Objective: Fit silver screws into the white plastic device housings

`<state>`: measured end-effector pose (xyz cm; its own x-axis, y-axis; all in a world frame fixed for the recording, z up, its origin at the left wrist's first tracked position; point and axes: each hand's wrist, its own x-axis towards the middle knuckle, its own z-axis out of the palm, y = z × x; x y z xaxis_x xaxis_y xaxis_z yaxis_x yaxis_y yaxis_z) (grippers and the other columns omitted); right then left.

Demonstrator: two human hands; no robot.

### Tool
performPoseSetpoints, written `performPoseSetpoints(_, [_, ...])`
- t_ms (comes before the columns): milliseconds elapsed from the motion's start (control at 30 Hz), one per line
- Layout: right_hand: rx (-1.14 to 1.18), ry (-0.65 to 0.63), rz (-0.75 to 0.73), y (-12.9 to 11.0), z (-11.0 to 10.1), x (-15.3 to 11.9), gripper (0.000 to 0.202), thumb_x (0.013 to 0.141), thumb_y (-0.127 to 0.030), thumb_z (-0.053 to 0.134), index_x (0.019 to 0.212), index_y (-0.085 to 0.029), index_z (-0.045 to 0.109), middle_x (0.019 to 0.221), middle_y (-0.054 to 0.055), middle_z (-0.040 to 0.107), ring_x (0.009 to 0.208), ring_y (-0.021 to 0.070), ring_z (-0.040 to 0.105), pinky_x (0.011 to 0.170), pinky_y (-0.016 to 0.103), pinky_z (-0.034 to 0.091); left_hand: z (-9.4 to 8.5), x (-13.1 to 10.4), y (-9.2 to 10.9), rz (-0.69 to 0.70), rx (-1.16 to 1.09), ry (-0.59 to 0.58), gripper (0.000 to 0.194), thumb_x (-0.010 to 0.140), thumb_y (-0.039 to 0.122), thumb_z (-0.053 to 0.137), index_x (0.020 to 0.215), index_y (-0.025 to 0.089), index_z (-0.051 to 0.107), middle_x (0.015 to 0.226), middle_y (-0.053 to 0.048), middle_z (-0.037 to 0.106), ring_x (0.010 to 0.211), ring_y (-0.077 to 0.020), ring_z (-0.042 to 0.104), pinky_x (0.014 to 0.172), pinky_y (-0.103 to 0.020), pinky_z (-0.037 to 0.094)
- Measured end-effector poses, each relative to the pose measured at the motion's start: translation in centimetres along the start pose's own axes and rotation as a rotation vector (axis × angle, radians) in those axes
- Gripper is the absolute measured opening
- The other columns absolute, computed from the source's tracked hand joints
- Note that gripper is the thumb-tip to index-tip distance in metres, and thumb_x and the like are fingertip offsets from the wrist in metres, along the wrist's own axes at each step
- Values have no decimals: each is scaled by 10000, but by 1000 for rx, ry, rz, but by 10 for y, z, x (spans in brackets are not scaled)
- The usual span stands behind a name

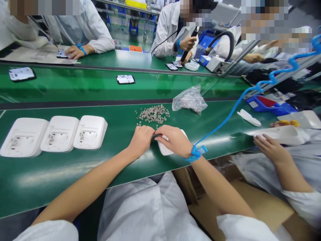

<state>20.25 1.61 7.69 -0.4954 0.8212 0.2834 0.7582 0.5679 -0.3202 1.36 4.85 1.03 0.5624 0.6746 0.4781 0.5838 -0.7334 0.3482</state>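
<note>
My left hand (141, 140) is closed in a pinch at the near edge of a pile of small metal pieces (154, 113). Its fingertips meet those of my right hand (175, 139), which is also pinched; whatever lies between them is too small or hidden to make out. Beneath my right hand a white plastic housing (167, 149) lies on the green bench, mostly covered by the hand. A blue wrist strap (196, 154) with a coiled cord circles my right wrist. To the left, three white housings (90, 132) lie in a row with their recessed sides up.
A clear plastic bag (190, 99) of small pieces lies behind my right hand. Phone-like units (125, 79) rest on the green strip beyond. At right, a co-worker's hand (273, 150) touches a white shell (283, 134), near a blue bin (272, 105). The blue cord (225, 117) crosses the bench.
</note>
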Motion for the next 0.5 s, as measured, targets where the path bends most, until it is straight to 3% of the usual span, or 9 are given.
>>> performPoseSetpoints(133, [15,40,-93,5,-26,-5,141,1002,-171,543,946,-189,671,942,51,713,863,191,668,775,299,519,7,11,28,-67,-192,82,213,1038,188,385,971,178,586,930,-27,673,864,-155,597,814,-314,415])
performPoseSetpoints(267, [-62,37,-46,15,-51,-19,132,1002,-230,556,993,-213,687,938,29,730,816,187,676,748,296,521,18,27,54,-155,-446,205,180,1042,262,420,995,186,577,920,-9,666,859,-145,600,816,-300,418])
performPoseSetpoints(333, [-122,19,-22,26,-52,-26,133,1000,-252,564,1009,-213,690,920,26,732,791,190,672,715,301,510,22,26,59,-141,-401,230,196,1038,296,414,1012,176,568,939,-23,660,876,-160,591,822,-322,402])
performPoseSetpoints(400, [-178,8,-69,38,-44,-33,162,1012,-247,540,1003,-196,693,911,38,731,793,201,665,703,315,492,23,16,60,-44,-253,221,215,1019,315,423,1022,161,573,972,-50,661,903,-191,576,811,-355,373])
performPoseSetpoints(500, [-223,-35,-201,54,-24,-39,231,1034,-214,483,963,-175,700,929,65,725,833,214,641,728,336,463,23,-6,60,179,-27,93,232,1002,310,440,956,156,607,956,-69,662,911,-219,560,774,-380,334])
